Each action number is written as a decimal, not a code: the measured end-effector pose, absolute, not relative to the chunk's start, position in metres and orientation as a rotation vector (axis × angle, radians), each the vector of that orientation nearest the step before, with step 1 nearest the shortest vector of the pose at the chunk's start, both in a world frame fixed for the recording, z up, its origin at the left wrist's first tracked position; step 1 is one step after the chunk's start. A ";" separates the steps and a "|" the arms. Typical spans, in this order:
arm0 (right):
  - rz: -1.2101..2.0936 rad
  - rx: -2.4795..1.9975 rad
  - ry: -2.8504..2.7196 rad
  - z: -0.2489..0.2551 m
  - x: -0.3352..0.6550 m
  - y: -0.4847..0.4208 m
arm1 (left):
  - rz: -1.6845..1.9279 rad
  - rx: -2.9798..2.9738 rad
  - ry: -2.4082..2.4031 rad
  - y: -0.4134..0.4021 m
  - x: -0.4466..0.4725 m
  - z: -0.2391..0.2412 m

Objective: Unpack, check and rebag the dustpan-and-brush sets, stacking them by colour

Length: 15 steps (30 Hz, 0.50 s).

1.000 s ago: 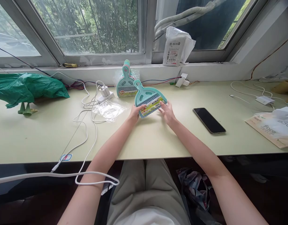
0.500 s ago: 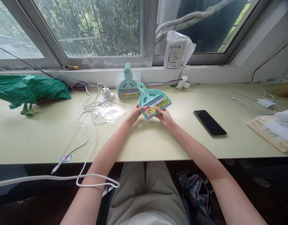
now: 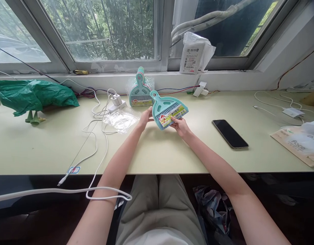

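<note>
A mint-green dustpan with a small brush nested in it and a yellow printed label is held tilted above the table. My right hand grips its lower right edge, thumb on the label and fingers underneath. At the pan's left edge is my left hand, thumb and fingers apart; its fingertips reach the edge, and whether they touch it from behind is hidden. Behind stands a stack of matching dustpan sets, partly in clear plastic, leaning by the window wall.
Crumpled clear plastic and a power strip lie to the left, with a white cable crossing over my left forearm. A phone and a tissue pack are at right. A green plastic bag covers something far left.
My left thumb has come off the dustpan's front, and that hand has shifted slightly up at the left edge. My right hand keeps its hold; the dustpan is nearly still.
</note>
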State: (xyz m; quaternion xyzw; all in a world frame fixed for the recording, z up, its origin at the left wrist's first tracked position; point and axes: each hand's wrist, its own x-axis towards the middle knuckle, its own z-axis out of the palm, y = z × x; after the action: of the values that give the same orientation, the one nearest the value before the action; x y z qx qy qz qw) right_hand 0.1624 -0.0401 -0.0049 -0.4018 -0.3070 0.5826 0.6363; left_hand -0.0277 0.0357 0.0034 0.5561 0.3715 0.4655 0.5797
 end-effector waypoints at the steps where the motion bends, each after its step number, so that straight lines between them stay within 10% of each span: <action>1: 1.319 -0.928 -0.690 -0.004 0.164 -0.040 | 1.195 1.370 0.962 0.038 -0.033 0.005; 5: 1.275 -0.932 -0.639 -0.005 0.174 -0.037 | 1.524 1.721 1.514 0.044 -0.063 0.006; 11: 1.257 -0.936 -0.612 -0.007 0.183 -0.034 | 0.485 1.998 2.105 0.048 -0.085 0.004; 15: 1.283 -0.946 -0.620 -0.007 0.185 -0.033 | 0.470 2.314 1.766 0.040 -0.068 0.004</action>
State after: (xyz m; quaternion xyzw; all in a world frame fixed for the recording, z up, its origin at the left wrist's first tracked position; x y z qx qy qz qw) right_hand 0.1851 -0.0328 -0.0071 -0.4174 -0.2734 0.5663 0.6560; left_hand -0.0685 0.0395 0.0041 0.7812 0.5960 0.1585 0.0963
